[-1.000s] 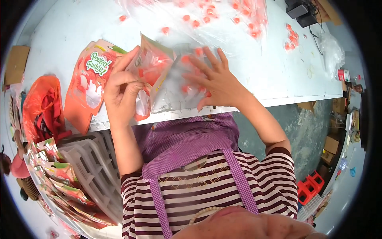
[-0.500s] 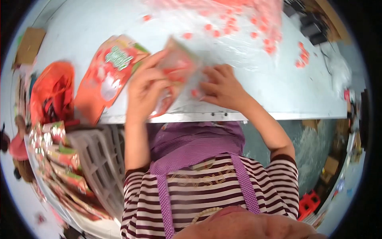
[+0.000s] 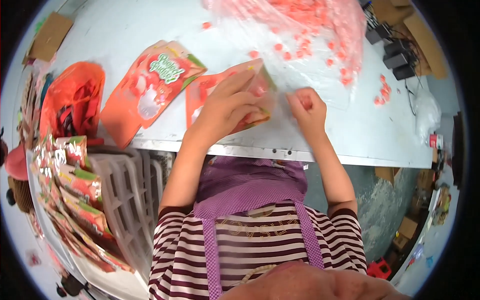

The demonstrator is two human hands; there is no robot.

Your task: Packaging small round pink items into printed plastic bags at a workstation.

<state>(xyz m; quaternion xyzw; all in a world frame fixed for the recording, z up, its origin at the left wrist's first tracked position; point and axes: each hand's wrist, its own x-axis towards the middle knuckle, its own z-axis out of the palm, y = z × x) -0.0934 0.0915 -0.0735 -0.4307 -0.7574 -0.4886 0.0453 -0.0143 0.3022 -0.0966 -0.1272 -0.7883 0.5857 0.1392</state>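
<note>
Near the table's front edge, my left hand (image 3: 222, 112) is closed around a red and tan printed pouch (image 3: 196, 86). The pouch's end, with a clear window, points right, and small red pieces show there. Just right of the pouch is my right hand (image 3: 310, 112), apart from it. Its fingers are curled into the palm, and whatever they may hold is hidden. Small red pieces (image 3: 287, 56) lie scattered beyond both hands. More are heaped in a spread-out clear plastic bag (image 3: 342, 22) at the far side. A stack of flat pouches (image 3: 137, 107) lies left of my left hand.
An orange-red plastic bag (image 3: 75, 100) sits at the table's left end. Below it, filled pouches (image 3: 82, 195) stand in a crate (image 3: 122, 192). Black adapters with cables (image 3: 397, 52) and a crumpled clear bag (image 3: 427, 112) are at the right. A cardboard box (image 3: 50, 37) is far left.
The pouch in my left hand has gone from tilted to lying flatter. My right hand has moved away from its end, fingers curling from spread to closed. The whole view has shifted slightly.
</note>
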